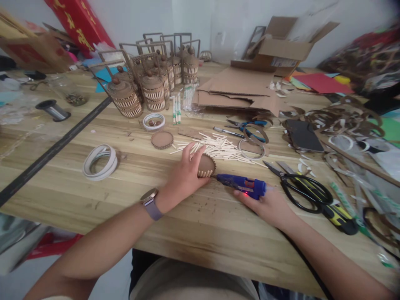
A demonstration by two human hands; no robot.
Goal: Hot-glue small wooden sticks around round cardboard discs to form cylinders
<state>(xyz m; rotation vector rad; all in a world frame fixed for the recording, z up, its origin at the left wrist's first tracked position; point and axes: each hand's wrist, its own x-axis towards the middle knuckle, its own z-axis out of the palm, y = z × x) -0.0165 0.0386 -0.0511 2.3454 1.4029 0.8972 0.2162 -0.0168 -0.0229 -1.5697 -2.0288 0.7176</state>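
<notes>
My left hand (189, 168) grips the left side of a small round cardboard tray (206, 163) with a ridged rim. Short wooden sticks (205, 173) stand in a row along its near edge. In my right hand (270, 205) is a blue glue gun (242, 184) with a lit red light. Its nozzle points left and reaches the tray's right side; whether it touches is too small to tell. Behind the tray lies a loose pile of short wooden sticks (223, 146). A second round cardboard piece with a ridged edge (161, 140) rests to the left of the pile.
Black scissors (304, 193) and a yellow-black cutter (340, 214) lie at right. White tape rings (100, 162) sit at left. Several lantern-like stick-and-cardboard pieces (153, 89) stand behind, beside flat cardboard (237, 85). A phone (304, 135) lies near curled brown strips (353, 116).
</notes>
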